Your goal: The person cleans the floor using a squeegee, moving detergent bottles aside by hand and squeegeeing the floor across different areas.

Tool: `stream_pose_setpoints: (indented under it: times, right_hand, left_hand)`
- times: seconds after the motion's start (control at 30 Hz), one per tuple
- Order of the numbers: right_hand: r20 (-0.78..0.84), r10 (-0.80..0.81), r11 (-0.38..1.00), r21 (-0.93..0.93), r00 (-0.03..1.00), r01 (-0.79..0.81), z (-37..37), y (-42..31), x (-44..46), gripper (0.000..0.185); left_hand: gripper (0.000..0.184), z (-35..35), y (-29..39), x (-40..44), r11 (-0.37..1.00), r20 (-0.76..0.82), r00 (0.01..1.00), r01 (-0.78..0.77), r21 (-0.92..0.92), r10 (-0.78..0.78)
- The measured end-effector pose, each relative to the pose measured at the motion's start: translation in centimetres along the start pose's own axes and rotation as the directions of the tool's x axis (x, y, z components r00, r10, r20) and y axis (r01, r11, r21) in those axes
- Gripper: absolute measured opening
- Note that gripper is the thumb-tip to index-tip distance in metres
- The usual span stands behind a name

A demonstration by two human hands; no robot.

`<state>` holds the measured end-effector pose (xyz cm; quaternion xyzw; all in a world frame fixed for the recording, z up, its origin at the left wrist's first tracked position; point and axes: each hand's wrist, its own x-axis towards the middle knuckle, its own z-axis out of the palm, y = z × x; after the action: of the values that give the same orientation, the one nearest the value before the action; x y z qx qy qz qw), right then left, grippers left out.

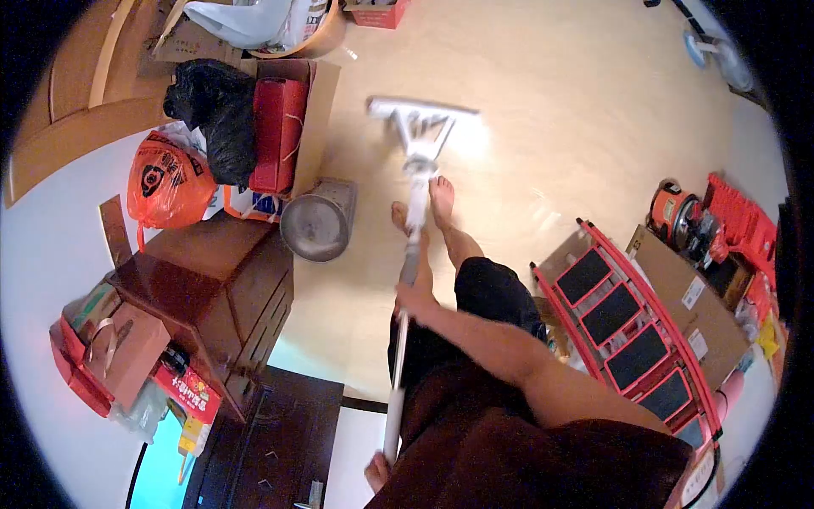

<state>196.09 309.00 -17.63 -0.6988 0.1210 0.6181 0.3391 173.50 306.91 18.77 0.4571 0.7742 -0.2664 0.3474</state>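
Observation:
A long-handled mop [422,127] with a wide flat head lies against the pale floor, its pole running down past my bare feet toward my body. My right hand [415,299] is closed around the grey middle of the pole. Lower down, near the end of the white handle, my left hand [378,472] is wrapped round the pole, partly hidden at the bottom of the view.
On the left stand a wooden cabinet [195,271], a grey bin [316,226], an orange bag [168,182] and a red box [277,136]. A red stepladder [636,339] leans at the right, beside cardboard boxes [687,310] and a red crate [738,220].

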Motion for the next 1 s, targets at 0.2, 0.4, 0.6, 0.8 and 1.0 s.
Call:
stream_pose_setpoints:
  times: [0.2, 0.4, 0.6, 0.8, 1.0]
  right_hand:
    - [-0.420, -0.179, 0.949, 0.165, 0.890, 0.269, -17.8, -16.7, 14.8, 0.037]
    - [-0.383, -0.188, 0.962, 0.112, 0.904, 0.248, -19.1, -13.2, 19.4, 0.022]
    - [-0.112, 0.102, 0.934, 0.352, 0.988, -0.056, -3.5, -1.3, 2.7, 0.016]
    - [0.062, 0.267, 0.740, 0.626, 0.962, -0.246, -1.4, -1.5, -5.1, 0.014]
    - [-0.538, -0.073, 0.989, 0.072, 0.840, 0.132, -17.9, -7.1, 8.9, 0.038]
  left_hand:
    - [0.030, 8.8, 25.1, 8.3, 0.856, 0.225, 0.827, -0.508, -0.093, 0.515]
    - [0.038, 9.3, 25.8, 8.2, 0.938, 0.331, 0.882, -0.344, -0.036, 0.336]
    - [0.051, 0.5, 3.5, 0.8, 0.992, 0.083, 0.994, -0.076, 0.098, 0.068]
    - [0.059, -0.1, 0.9, 0.3, 0.982, -0.121, 0.985, -0.104, 0.159, 0.124]
    - [0.039, 11.3, 13.3, 9.4, 0.919, 0.168, 0.915, -0.385, 0.086, 0.368]
